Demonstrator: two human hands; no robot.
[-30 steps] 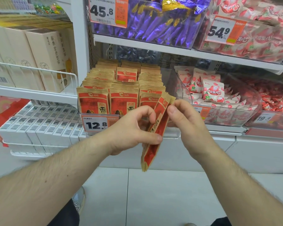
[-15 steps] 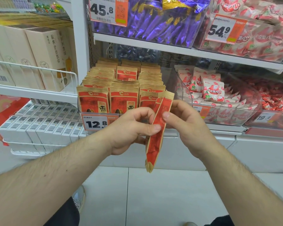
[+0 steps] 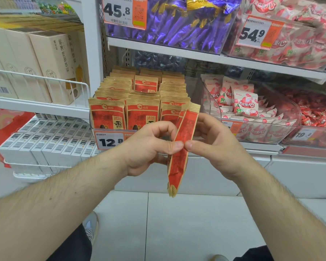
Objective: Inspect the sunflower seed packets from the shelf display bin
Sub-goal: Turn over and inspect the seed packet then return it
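A thin stack of red and tan sunflower seed packets [image 3: 179,166] hangs edge-on in front of the shelf, held from both sides. My left hand [image 3: 149,149] pinches the stack from the left with thumb and fingers. My right hand [image 3: 213,146] pinches it from the right, thumb tip against the red face. Behind the hands a clear display bin [image 3: 94,127] holds several rows of the same packets [image 3: 107,117] standing upright, with a 12.8 price tag [image 3: 109,141] on its front.
To the right stand clear bins of pink-white candy packs [image 3: 245,104] and red wrapped sweets [image 3: 318,113]. Purple candy [image 3: 177,27] fills the bin on the shelf above. At the left, wire racks hold beige boxes [image 3: 55,63] and white boxes [image 3: 45,142]. Grey tiled floor [image 3: 177,232] lies below.
The held packets have turned from tilted to nearly upright and edge-on. My thumbs have come closer together at the middle of the stack.
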